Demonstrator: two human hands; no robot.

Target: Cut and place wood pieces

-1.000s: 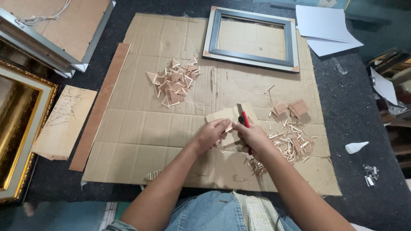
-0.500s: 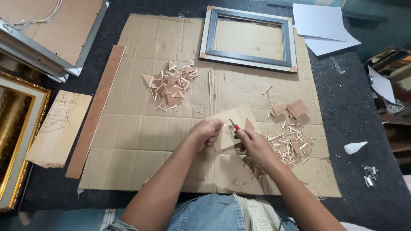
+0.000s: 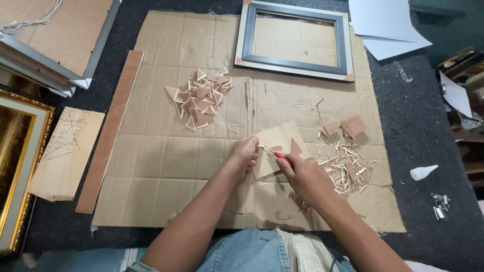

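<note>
You are looking down at a dark, speckled floor (image 3: 403, 126) covered by a large flattened sheet of brown corrugated cardboard (image 3: 166, 156), creased and scuffed. Your left hand (image 3: 244, 157) has its fingers curled tight on the near edge of a pale, thin square of wooden board (image 3: 276, 143), which lies at the middle of the cardboard, tilted up toward you. Your right hand (image 3: 301, 176) is just beside it, fingers clamped around a small red-handled cutting tool (image 3: 282, 157) whose tip meets the board.

Right of your hands lies a scatter of pale wood slivers (image 3: 345, 168), and just beyond it a few small brown square offcuts (image 3: 345, 127). Up and to the left, well apart from your hands, sits a heap of small triangular wood pieces (image 3: 201, 98). At the far edge of the cardboard lies an empty grey rectangular picture frame (image 3: 295, 40) with brown corner protectors.

Along the cardboard's left edge runs a long brown wooden strip (image 3: 111, 126), and left of that a pale board with pencil lines (image 3: 68, 151). A gold ornate frame (image 3: 17, 166) fills the far left, with a backed frame (image 3: 50, 35) above it. White paper sheets (image 3: 383, 25) lie at the top right, and a small white nozzle-shaped bottle (image 3: 422, 173) rests on the floor to the right. Your blue jeans (image 3: 247, 252) show at the bottom.
</note>
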